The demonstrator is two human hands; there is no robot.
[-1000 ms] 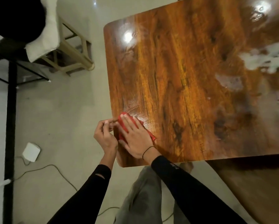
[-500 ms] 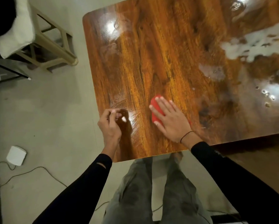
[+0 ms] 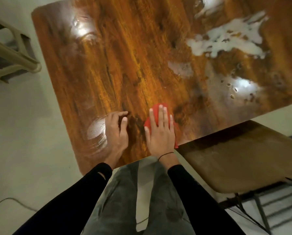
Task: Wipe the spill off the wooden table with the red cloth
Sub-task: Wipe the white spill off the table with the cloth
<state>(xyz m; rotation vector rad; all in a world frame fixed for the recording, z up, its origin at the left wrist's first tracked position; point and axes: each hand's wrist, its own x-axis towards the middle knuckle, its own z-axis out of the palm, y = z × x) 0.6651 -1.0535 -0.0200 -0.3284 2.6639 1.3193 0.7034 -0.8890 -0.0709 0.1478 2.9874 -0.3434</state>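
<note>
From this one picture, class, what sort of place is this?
Probably an indoor room in a home: a glossy wooden table, a plain hard floor and a brown folding chair beside it.

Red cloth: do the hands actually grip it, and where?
No grip. The right hand presses flat on top of the red cloth, fingers straight, against the wooden table. The left hand holds nothing.

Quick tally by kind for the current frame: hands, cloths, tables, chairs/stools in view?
Hands: 2, the left hand and the right hand
Cloths: 1, the red cloth under the right hand
Tables: 1, the wooden table
Seats: 2, the brown chair and the beige stool
Total: 6
</note>
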